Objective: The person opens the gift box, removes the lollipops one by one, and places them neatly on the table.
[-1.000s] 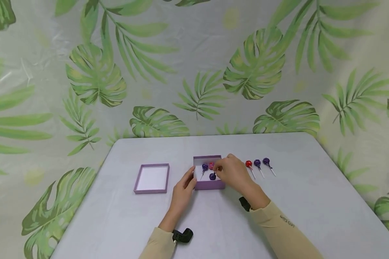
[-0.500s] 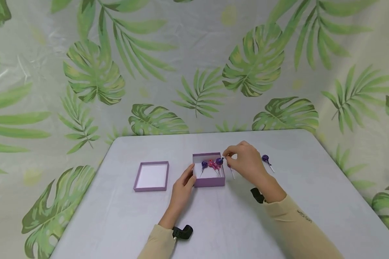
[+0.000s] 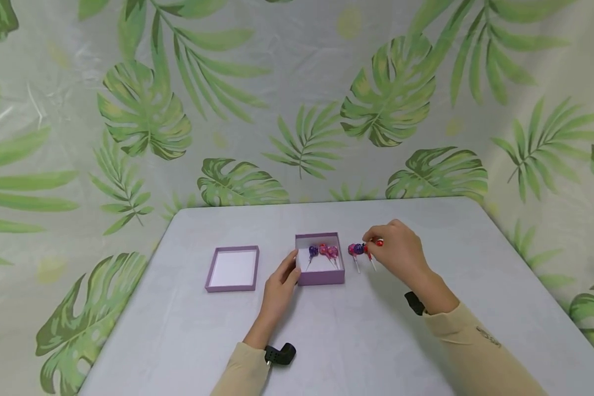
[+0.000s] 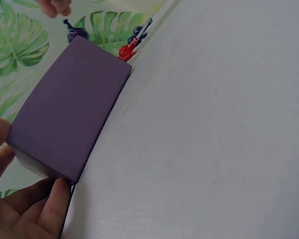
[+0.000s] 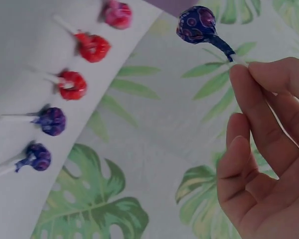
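My right hand [image 3: 398, 250] pinches a purple-wrapped lollipop [image 5: 197, 24] by its stick, with the candy end outward. In the head view this hand is over the row of lollipops right of the open purple box [image 3: 322, 278]. Inside the box lie a purple lollipop [image 3: 313, 251], a red lollipop [image 3: 323, 249] and a pink lollipop [image 3: 332, 251]. My left hand [image 3: 280, 278] holds the box at its left side, thumb and fingers at the near corner in the left wrist view.
Left of the box lies its shallow lid [image 3: 231, 288], inside up. The row on the white table [image 3: 178, 330] has a pink lollipop [image 5: 118, 15], two red ones [image 5: 93, 48] and two purple ones [image 5: 51, 121]. A leaf-print sheet [image 3: 297, 82] hangs behind.
My right hand has lifted the purple lollipop out of the box and moved it right, over the row on the table. The left hand stays at the box.
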A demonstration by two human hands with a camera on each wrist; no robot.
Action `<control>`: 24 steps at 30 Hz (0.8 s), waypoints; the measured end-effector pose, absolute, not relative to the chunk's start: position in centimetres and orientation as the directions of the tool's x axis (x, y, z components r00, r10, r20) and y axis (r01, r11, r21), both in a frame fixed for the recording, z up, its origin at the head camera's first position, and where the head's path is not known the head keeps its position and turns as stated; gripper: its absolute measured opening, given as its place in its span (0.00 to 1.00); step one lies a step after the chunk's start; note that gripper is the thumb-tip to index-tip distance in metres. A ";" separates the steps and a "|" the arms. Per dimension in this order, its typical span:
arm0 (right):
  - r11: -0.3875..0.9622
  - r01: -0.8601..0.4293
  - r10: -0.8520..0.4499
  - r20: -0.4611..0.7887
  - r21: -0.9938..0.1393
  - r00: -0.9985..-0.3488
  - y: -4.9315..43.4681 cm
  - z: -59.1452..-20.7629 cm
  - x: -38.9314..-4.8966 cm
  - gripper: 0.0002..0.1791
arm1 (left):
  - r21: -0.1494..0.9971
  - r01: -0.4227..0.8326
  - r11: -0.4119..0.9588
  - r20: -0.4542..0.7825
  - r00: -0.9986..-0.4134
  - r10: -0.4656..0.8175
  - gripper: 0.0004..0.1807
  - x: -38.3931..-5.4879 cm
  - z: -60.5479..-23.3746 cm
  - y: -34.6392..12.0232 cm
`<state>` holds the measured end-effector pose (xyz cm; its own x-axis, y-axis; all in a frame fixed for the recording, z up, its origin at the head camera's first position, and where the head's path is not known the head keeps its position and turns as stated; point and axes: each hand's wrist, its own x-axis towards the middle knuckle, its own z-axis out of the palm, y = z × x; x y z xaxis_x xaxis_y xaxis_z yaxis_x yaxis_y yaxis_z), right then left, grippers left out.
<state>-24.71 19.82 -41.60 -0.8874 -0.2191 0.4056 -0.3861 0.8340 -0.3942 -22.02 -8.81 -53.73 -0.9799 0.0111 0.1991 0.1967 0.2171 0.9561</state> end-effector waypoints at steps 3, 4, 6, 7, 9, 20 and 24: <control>0.848 -0.366 -0.226 0.364 -0.383 -0.904 20.2 -42.5 -24.9 0.07 | 0.958 0.187 0.216 0.190 -0.982 0.007 0.24 -22.1 -53.7 -8.8; 0.854 -0.359 -0.228 0.351 -0.376 -0.909 20.3 -42.7 -25.0 0.07 | 0.958 0.187 0.216 0.190 -0.982 0.007 0.24 -22.1 -53.7 -8.8; 0.862 -0.347 -0.227 0.329 -0.371 -0.916 20.4 -43.3 -25.1 0.06 | 0.959 0.191 0.210 0.194 -0.981 0.007 0.25 -22.1 -53.7 -8.8; 0.866 -0.342 -0.227 0.321 -0.366 -0.919 20.5 -43.6 -25.2 0.06 | 0.961 0.188 0.205 0.190 -0.982 0.006 0.25 -22.1 -53.7 -8.8; 0.872 -0.333 -0.224 0.312 -0.358 -0.923 20.6 -44.2 -25.4 0.06 | 0.961 0.190 0.202 0.193 -0.981 0.005 0.25 -22.0 -53.7 -8.8; 0.890 -0.319 -0.221 0.303 -0.327 -0.927 20.8 -45.9 -25.9 0.04 | 0.963 0.166 0.214 0.169 -0.986 0.007 0.25 -22.0 -53.6 -8.6; 0.884 -0.331 -0.244 0.277 -0.331 -0.929 20.8 -46.1 -25.9 0.04 | 0.964 0.160 0.215 0.163 -0.987 0.003 0.25 -22.0 -53.5 -8.7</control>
<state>-25.86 20.79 -46.05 -0.9294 -0.2443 0.2767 -0.3308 0.8837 -0.3311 -22.04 -8.71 -53.53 -0.9866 0.0029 0.1629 0.1597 0.2147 0.9635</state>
